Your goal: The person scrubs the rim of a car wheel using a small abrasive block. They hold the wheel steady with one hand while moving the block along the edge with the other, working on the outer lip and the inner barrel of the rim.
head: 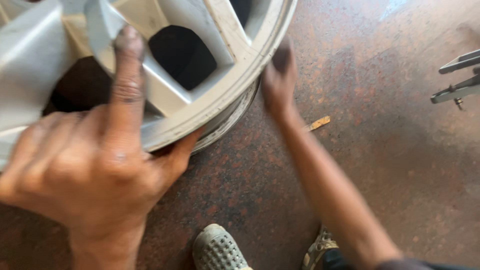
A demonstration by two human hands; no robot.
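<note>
The left hand (85, 165) fills the near left of the view, blurred, its fingers spread over the face of a silver wheel rim (210, 100); the forefinger points up along a spoke and the thumb hooks under the rim's near edge, so the hand presses on the wheel rather than closing round it. The rim stands on the floor (380, 150) at the far left, tilted, with dark gaps between its spokes. Just right of it the right hand (277, 82) touches the rim's outer edge; it is blurred and I cannot tell how its fingers grip. Near the bottom middle sit a grey shoe (217, 250) and a sandal (320, 247). A small wood chip (317, 123) lies beside the right forearm. At the far right edge is a metal tool (457, 77)
</note>
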